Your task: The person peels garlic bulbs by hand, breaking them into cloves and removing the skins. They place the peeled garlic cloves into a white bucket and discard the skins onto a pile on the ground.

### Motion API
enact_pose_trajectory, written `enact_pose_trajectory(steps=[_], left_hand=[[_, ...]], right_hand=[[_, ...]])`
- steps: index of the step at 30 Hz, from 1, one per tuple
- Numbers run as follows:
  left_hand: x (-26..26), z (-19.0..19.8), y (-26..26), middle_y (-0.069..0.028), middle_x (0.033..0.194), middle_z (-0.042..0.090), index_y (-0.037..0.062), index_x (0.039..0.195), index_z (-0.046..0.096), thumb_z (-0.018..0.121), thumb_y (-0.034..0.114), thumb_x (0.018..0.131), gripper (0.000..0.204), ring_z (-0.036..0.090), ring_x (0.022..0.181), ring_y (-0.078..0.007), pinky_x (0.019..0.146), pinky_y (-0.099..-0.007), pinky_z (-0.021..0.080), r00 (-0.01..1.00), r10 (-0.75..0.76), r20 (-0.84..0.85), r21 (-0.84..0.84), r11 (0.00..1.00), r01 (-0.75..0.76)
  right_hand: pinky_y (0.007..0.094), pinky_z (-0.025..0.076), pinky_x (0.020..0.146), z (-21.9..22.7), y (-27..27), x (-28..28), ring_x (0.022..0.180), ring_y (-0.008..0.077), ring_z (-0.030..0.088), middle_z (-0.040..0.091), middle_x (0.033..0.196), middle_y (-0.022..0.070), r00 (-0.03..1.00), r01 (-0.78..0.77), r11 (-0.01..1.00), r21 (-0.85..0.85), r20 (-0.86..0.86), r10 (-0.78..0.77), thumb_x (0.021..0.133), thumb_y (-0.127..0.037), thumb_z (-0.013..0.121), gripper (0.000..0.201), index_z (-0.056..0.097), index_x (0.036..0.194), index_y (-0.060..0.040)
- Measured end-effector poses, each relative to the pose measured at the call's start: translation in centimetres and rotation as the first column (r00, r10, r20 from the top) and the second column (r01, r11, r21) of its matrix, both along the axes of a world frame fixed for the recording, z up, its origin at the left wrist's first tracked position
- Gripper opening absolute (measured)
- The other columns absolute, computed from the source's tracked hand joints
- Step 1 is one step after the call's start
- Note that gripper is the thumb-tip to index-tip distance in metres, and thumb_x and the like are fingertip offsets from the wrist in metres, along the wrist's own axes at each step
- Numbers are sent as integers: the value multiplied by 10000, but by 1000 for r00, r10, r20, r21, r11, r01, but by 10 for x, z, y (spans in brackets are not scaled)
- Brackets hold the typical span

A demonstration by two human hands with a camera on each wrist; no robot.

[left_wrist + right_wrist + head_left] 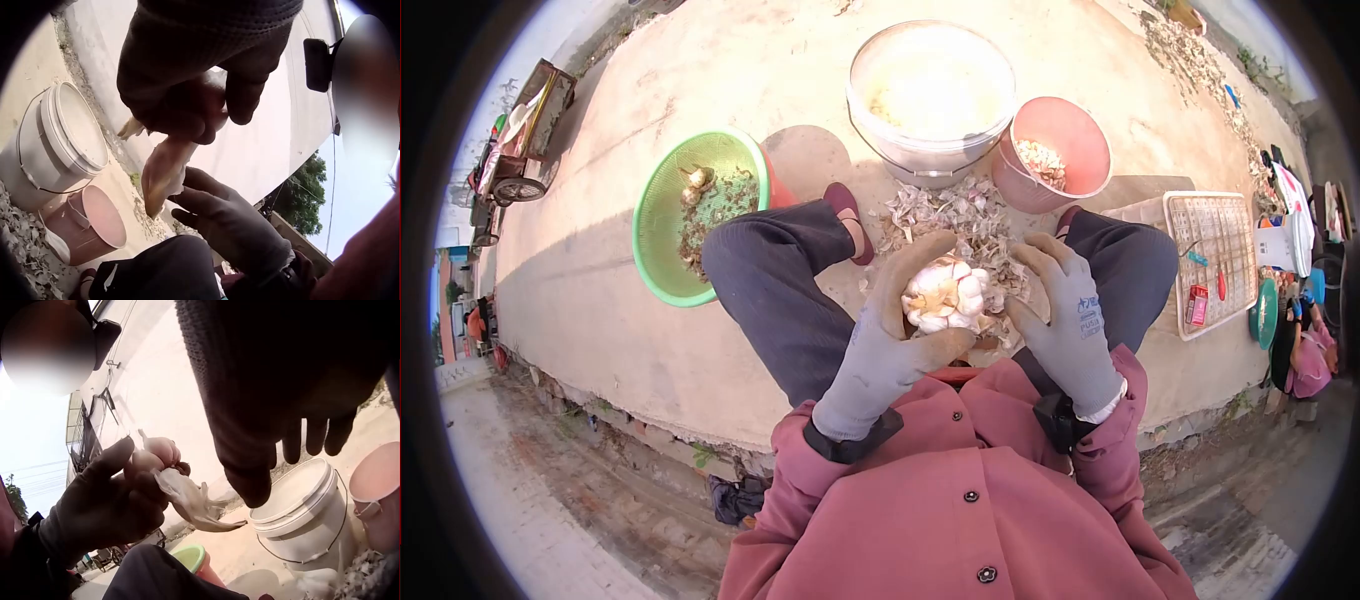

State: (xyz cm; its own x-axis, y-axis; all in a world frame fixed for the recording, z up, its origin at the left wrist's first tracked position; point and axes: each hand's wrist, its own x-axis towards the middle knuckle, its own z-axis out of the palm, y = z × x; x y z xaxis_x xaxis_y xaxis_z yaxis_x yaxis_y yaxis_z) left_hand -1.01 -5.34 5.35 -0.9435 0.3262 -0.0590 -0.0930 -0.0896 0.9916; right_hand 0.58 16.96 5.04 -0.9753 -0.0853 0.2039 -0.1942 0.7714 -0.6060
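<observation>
A bulb of garlic (pixel 948 296), its papery skin partly peeled back, is gripped between thumb and fingers by my gloved left hand (pixel 872 350). In the right wrist view, pinkish cloves (pixel 160 450) show at its top and a loose flap of dry skin (pixel 197 503) hangs off it. My gloved right hand (pixel 1072 318) is just to the right of the bulb, fingers spread and holding nothing. From the left wrist, that right hand (pixel 234 222) appears beyond the hanging skin, its fingertips close to it.
Garlic skins (pixel 960 215) are heaped between my feet. Behind them stand a white bucket (pixel 930 150) and a pink bucket (pixel 1090 130) with cloves inside. At left is a green basket (pixel 662 265) with bulbs and scraps; at right, a pale crate (pixel 1215 215) bearing small tools.
</observation>
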Motion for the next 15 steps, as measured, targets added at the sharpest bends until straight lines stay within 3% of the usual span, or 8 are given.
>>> enact_pose_trajectory(steps=[1, 2, 3, 5, 6, 11, 13, 15], left_hand=[[2, 1, 1, -107, 1434, 474, 23, 1465, 448, 758, 27, 737, 791, 496, 1288, -200, 1081, -337, 417, 1000, 4, 7, 8, 1000, -4], [3, 4, 3, -115, 1425, 480, 27, 1457, 456, 756, 28, 735, 782, 504, 1283, -209, 1073, -342, 422, 999, -8, 36, -10, 1000, 8], [5, 5, 5, -123, 1416, 487, 31, 1449, 463, 753, 29, 733, 772, 512, 1278, -217, 1065, -348, 426, 998, -22, 65, -27, 999, 24], [12, -3, 10, -132, 1395, 497, 33, 1431, 474, 752, 29, 729, 755, 520, 1273, -237, 1054, -355, 434, 1000, -18, 13, -64, 998, 18], [14, -5, 12, -141, 1375, 506, 35, 1413, 485, 751, 29, 725, 738, 528, 1269, -256, 1044, -361, 441, 999, -14, -42, -109, 994, 9], [18, -1, 10, -159, 1259, 559, 48, 1343, 524, 776, 74, 717, 675, 596, 1158, -308, 968, -376, 490, 985, -36, -167, -316, 949, -19], [20, 6, 9, -159, 1229, 572, 54, 1326, 535, 792, 101, 713, 667, 616, 1118, -325, 933, -387, 511, 992, -39, -119, -372, 928, -8], [17, 12, 8, -143, 1235, 584, 69, 1321, 554, 873, 152, 622, 773, 645, 1063, -337, 876, -404, 536, 950, -175, -258, -685, 726, -52]], right_hand=[[390, 504, 868, 11, 0, -1, 989, 308, 643, 615, 1184, 164, 999, -5, 1000, -16, -34, 5, 845, -128, 695, 359, 636, 1188, -40], [360, 516, 796, 24, -5, 0, 892, 283, 655, 656, 1056, 140, 993, 80, 958, -276, 105, -53, 834, -157, 725, 332, 653, 1135, -36], [360, 516, 796, 36, -10, -1, 892, 283, 655, 656, 1056, 140, 993, 79, 961, -267, 109, -52, 834, -157, 725, 332, 653, 1135, -36], [352, 505, 680, 53, -23, -1, 745, 262, 650, 668, 902, 122, 828, 130, 942, -309, 557, 68, 824, -207, 758, 323, 660, 1073, -25], [364, 474, 590, 37, -34, 2, 626, 251, 617, 644, 791, 125, 948, 33, 948, -318, 311, 71, 818, -263, 779, 329, 661, 1003, -18], [387, 465, 579, 6, -46, 3, 632, 284, 628, 625, 732, 143, 957, 48, 900, -434, 277, 83, 863, -275, 728, 259, 656, 887, -27], [402, 461, 574, 2, -44, 8, 638, 310, 625, 625, 737, 149, 946, 8, 967, -254, 316, 75, 877, -255, 701, 228, 646, 862, -34], [407, 456, 568, 4, -44, 6, 632, 317, 619, 618, 726, 151, 957, -37, 967, -252, 269, 107, 880, -249, 693, 221, 641, 849, -37]])
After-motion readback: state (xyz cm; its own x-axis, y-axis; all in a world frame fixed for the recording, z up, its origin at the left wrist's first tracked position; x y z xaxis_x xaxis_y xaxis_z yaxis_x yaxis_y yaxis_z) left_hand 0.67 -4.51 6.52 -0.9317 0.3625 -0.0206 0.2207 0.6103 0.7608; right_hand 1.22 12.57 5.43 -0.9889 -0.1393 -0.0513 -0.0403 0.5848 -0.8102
